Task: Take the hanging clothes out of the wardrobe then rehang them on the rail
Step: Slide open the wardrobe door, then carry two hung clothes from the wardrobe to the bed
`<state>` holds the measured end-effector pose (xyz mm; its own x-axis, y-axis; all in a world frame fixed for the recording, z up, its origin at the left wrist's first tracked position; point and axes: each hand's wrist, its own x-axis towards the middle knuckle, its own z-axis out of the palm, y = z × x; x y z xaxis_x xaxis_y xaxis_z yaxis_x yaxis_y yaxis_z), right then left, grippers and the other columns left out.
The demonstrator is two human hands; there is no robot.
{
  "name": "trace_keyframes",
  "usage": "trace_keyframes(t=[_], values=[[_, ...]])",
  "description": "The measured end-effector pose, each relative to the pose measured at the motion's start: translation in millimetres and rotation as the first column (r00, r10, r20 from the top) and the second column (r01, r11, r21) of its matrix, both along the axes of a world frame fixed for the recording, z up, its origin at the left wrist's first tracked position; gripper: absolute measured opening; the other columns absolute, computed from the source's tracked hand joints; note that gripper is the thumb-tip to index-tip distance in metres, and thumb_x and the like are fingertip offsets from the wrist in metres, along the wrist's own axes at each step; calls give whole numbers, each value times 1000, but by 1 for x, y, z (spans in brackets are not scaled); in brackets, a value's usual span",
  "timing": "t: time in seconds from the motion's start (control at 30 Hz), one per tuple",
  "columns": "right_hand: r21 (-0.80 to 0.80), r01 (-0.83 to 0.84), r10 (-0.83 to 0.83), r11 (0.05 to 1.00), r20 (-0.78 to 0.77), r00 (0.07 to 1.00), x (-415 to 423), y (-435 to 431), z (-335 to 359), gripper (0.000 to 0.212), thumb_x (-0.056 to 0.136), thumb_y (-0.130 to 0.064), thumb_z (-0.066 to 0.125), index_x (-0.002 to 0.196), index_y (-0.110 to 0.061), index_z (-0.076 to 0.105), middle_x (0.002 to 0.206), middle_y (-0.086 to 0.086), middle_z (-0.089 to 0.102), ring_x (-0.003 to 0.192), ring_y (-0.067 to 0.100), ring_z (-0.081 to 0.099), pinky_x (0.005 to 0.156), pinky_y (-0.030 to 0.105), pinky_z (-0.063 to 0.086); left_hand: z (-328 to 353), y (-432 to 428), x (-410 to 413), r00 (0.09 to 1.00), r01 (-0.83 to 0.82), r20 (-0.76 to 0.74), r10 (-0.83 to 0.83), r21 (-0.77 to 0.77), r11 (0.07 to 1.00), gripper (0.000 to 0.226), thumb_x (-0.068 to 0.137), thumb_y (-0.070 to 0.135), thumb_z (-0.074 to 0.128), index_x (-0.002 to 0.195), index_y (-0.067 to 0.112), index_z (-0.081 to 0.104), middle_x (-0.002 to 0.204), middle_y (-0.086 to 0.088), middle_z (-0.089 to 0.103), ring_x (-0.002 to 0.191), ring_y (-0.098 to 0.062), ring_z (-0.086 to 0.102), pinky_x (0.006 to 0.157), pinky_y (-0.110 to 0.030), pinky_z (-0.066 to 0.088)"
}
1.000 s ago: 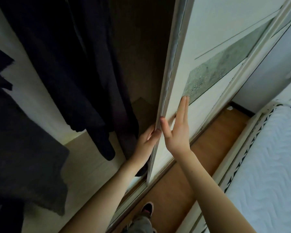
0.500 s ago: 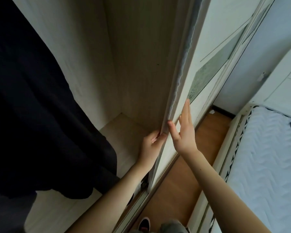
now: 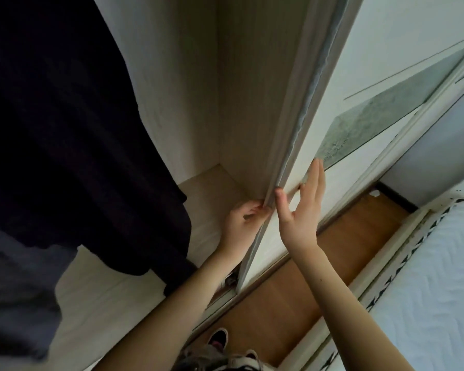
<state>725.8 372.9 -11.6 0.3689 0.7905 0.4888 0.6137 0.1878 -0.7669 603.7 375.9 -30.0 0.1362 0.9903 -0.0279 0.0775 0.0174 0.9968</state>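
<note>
Dark hanging clothes [image 3: 73, 129] fill the left of the open wardrobe, with a greyer garment [image 3: 16, 298] below them at the lower left. The rail is out of view. My left hand [image 3: 240, 223] grips the inner edge of the sliding wardrobe door [image 3: 364, 57] with its fingertips. My right hand [image 3: 302, 212] lies flat and spread on the door's front face, thumb at the edge. Neither hand touches the clothes.
The wardrobe's pale wooden floor [image 3: 113, 295] and back corner [image 3: 217, 103] show right of the clothes. A brown wood floor strip [image 3: 319, 263] runs between the wardrobe and a white quilted bed [image 3: 439, 290] at the right. My shoes [image 3: 220, 338] stand by the door track.
The door has slid right, exposing more of the wardrobe's inside. Both hands stayed at its edge. The dark clothes now sit further left in view.
</note>
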Motion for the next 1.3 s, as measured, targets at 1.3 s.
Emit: trace_keyframes(t=[1.3], values=[[401, -852, 914, 337, -357, 194, -496, -9, 354, 18, 93, -15, 51, 79, -17, 62, 76, 3, 64, 75, 20, 63, 74, 38, 55, 396, -144, -444, 141, -470, -207, 968, 847, 250, 29, 92, 22, 52, 117, 16, 64, 116, -1, 64, 107, -17, 61, 89, -25, 43]])
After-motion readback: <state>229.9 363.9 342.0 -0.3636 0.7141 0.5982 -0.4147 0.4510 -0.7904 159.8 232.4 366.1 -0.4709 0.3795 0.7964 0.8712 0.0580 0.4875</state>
